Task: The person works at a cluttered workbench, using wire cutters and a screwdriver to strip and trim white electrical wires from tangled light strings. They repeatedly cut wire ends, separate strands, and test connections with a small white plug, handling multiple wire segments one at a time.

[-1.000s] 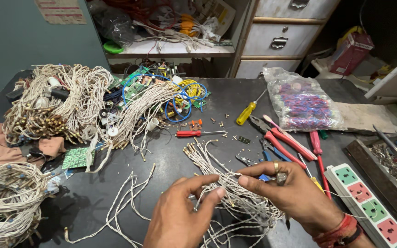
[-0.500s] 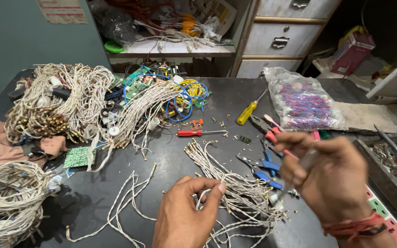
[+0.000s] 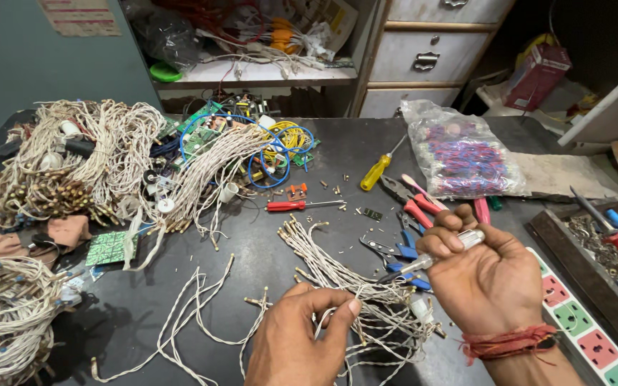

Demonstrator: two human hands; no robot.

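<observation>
1. Where the dark worktop [image 3: 302, 236] runs out of frame at its left and near edges, its corners cannot be seen; the most open stretch lies at its middle, between the far tangle and the near wires.
2. Heaped over the far left of the worktop, a mass of cream twisted wires [image 3: 87, 164] buries circuit boards and blue and yellow loops, so their outlines are hard to separate.
3. At the near left edge a coil of cream wire [image 3: 5, 322] is cut off by the frame.
4. Toward the far right edge a clear bag of small red and blue parts [image 3: 463, 157] lies flat; its contents are too small to tell apart.
5. Along the right edge a power strip [image 3: 581, 336] is partly hidden behind the right wrist, beside a tray of tools [image 3: 595, 243] that is cropped.
6. Near the middle of the near edge, a bundle of loose twisted wires [image 3: 337, 279] fans out, its near end hidden under both hands.
7. Over it, the left hand [image 3: 302, 343] pinches one wire between thumb and fingertips.
8. Just right, the right hand [image 3: 484, 279] is raised, fingers clamped on a clear-handled screwdriver [image 3: 441, 254] whose tip points down-left.
9. Behind it, red- and blue-handled pliers [image 3: 413, 214] are partly covered.
</observation>
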